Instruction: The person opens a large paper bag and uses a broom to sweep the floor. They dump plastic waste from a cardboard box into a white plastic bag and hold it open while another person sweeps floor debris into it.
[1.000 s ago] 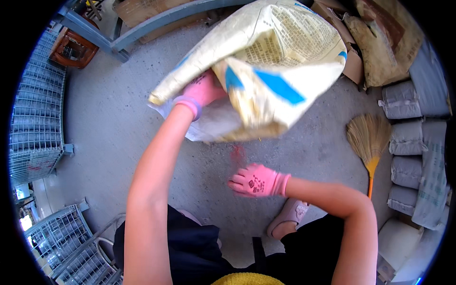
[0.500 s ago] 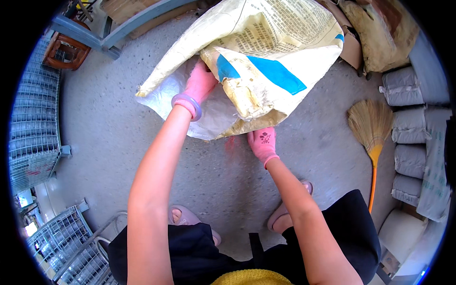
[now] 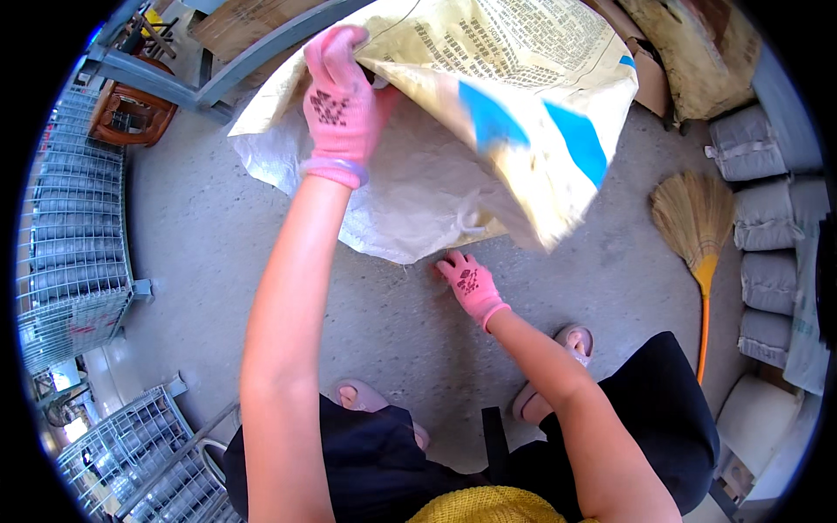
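A large woven plastic sack (image 3: 558, 96), cream with printed lines and blue patches, lies across the floor in front of me. Its mouth gapes toward me, showing a whitish inner side (image 3: 410, 196). My left hand (image 3: 343, 109), in a pink glove with a pale purple bangle at the wrist, is closed on the sack's upper edge and holds it raised. At the near lower edge, my pink-gloved right hand (image 3: 472, 285) has bent fingers pinching the rim; the exact grip is partly hidden. A loose corner flap, blurred, hangs on the right side.
A straw broom (image 3: 695, 218) with an orange handle lies right, beside stacked grey bags (image 3: 767, 283). Wire cages (image 3: 78, 227) line the left, near a brown wooden stool (image 3: 132, 113). A blue-grey metal frame (image 3: 166, 74) stands far left; a dirty sack (image 3: 697, 61) sits far right.
My left hand has moved up and away from me, lifting the sack's upper layer so the mouth opens wider. The folded flap has swung right. My right hand has shifted slightly left and nearer.
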{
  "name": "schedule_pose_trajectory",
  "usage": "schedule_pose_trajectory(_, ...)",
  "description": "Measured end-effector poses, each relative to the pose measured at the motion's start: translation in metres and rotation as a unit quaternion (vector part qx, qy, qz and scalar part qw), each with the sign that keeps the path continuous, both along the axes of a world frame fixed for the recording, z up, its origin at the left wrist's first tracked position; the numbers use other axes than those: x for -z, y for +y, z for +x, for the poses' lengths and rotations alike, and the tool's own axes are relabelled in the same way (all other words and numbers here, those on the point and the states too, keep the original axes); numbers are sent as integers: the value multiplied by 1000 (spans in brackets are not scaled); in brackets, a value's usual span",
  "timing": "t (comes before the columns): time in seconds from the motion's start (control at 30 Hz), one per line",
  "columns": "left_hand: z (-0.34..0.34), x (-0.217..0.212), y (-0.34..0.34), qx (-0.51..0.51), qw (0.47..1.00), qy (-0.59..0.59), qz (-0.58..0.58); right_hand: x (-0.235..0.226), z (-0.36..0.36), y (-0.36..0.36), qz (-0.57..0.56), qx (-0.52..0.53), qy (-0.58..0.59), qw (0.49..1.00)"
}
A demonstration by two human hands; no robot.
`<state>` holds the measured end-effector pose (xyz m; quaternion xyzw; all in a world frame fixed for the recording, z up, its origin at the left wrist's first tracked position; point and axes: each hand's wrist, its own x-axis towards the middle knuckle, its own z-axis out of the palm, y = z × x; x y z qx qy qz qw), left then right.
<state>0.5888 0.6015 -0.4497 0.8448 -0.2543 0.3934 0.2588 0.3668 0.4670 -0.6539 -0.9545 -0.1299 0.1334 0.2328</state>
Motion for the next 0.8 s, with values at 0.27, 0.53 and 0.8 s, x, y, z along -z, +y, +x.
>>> schedule_pose_trajectory(0.27,-10,-1,-13,49,952,167,252,10,10,-6,91,62,54,993)
schedule_pose_trajectory(0.53,-18,34,-35,90,946,260,173,-64,14,-44,341,187,332,859)
schedule_pose_trajectory(0.8,-24,4,-29,112,909,278,288,-203,19,-13,543,117,435,708)
